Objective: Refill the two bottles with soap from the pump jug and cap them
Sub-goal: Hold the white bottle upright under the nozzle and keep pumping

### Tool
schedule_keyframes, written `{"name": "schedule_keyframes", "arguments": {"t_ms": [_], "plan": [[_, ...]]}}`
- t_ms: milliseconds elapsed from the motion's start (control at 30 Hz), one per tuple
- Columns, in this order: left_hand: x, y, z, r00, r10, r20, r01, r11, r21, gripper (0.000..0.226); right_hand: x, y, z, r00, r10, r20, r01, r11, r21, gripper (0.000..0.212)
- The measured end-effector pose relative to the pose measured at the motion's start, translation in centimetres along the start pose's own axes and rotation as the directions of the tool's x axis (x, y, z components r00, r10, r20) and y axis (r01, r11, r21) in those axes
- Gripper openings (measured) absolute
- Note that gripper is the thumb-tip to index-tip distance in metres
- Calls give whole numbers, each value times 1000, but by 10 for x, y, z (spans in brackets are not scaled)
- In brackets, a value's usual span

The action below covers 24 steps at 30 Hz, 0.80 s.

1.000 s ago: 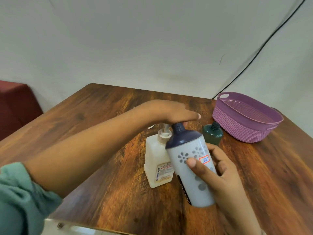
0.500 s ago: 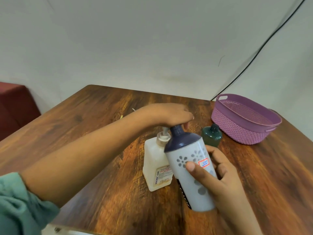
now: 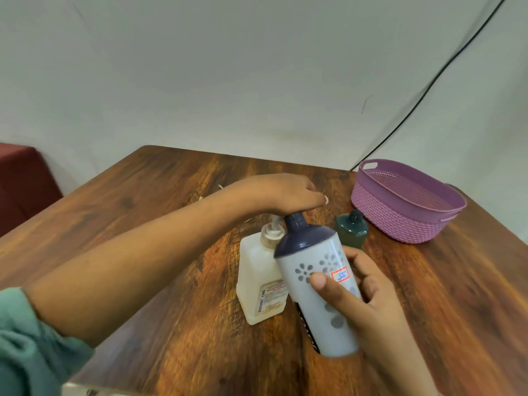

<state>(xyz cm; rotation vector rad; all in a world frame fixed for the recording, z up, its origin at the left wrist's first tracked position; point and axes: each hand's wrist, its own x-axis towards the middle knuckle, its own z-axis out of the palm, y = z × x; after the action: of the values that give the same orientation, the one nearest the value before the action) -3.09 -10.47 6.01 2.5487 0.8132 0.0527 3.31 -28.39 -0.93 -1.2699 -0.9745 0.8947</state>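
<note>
- Right hand (image 3: 368, 304) grips the grey flower-printed plastic bottle (image 3: 317, 284) just right of the translucent white pump jug (image 3: 258, 281), neck tilted up to the pump (image 3: 273, 234).
- Left hand (image 3: 285, 195), fingers straight, presses that pump.

I see a purple woven basket (image 3: 400, 218) standing near the far right corner of the wooden table (image 3: 143, 201). A black cable (image 3: 427, 90) runs down the pale wall (image 3: 228, 67) behind it. At far left sits a dark red block (image 3: 23, 178), possibly a seat.
</note>
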Motion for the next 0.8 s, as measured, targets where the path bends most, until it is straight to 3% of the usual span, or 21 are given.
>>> {"name": "schedule_keyframes", "arguments": {"t_ms": [200,333,700,800], "plan": [[-5,-9,14,989,-31,145,27,999,28,36,-1,11,0,999,38,20,-38,999,-6,64],[-4,2,0,994,-34,102,25,995,92,42,-1,6,1,1000,25,16,-26,999,29,56],[-10,-6,13,989,-40,140,60,989,-137,44,-4,7,4,1000,16,23,-17,1000,14,60],[-10,3,1,995,-58,77,60,998,-25,48,-3,2,3,1000,8,20,-8,1000,27,51]]}}
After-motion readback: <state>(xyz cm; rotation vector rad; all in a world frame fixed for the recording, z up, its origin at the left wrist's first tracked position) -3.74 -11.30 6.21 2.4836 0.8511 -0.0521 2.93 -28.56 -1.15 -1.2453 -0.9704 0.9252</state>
